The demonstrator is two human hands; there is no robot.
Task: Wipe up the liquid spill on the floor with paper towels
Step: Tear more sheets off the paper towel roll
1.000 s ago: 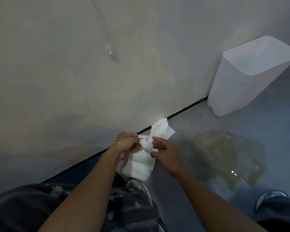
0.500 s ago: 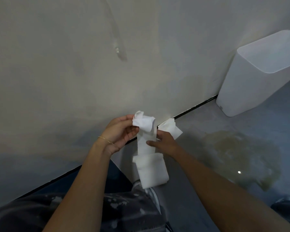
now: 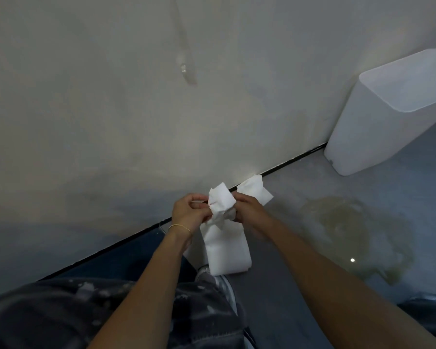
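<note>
A white paper towel strip is bunched between both hands near the foot of the wall. My left hand pinches its crumpled upper part. My right hand grips the same strip from the right, with another white sheet sticking out behind it. The rest of the towel roll hangs down below my hands. A yellowish liquid spill spreads over the grey floor to the right of my hands.
A white plastic bin stands against the pale wall at the right. My knee in dark patterned trousers fills the lower left, my shoe sits under the roll, and another shoe shows at the lower right.
My hands have come together again, bunching the stretched strip of towel between them. The hanging roll now sits a little higher under my hands.
</note>
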